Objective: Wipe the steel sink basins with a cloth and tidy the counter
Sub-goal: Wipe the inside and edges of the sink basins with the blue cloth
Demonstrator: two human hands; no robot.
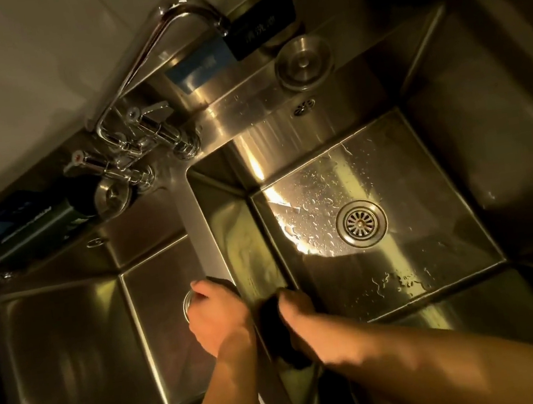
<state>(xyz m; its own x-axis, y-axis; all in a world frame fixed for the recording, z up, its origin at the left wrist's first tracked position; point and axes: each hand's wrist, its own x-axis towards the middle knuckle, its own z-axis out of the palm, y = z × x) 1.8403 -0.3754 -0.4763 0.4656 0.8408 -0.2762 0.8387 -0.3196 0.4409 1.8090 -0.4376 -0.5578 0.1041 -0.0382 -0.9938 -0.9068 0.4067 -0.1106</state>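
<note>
Two steel sink basins lie below me, split by a narrow divider (200, 231). The right basin (436, 253) is wet, with drops around its round drain (361, 223). My left hand (217, 315) rests on the divider, fingers curled over the rim toward the left basin (153, 334). A dark cloth (270, 324) hangs over the divider between my hands, and a dark edge of it shows under my left hand. My right hand (303, 313) grips the cloth against the right basin's left wall. The left basin's drain (187, 303) is mostly hidden by my left hand.
A chrome swivel faucet (164, 21) with lever taps (145, 129) stands at the back behind the divider. A steel drain plug (303, 61) sits on the back ledge near a black sign (262, 21). A dark bottle (54, 214) lies at the back left.
</note>
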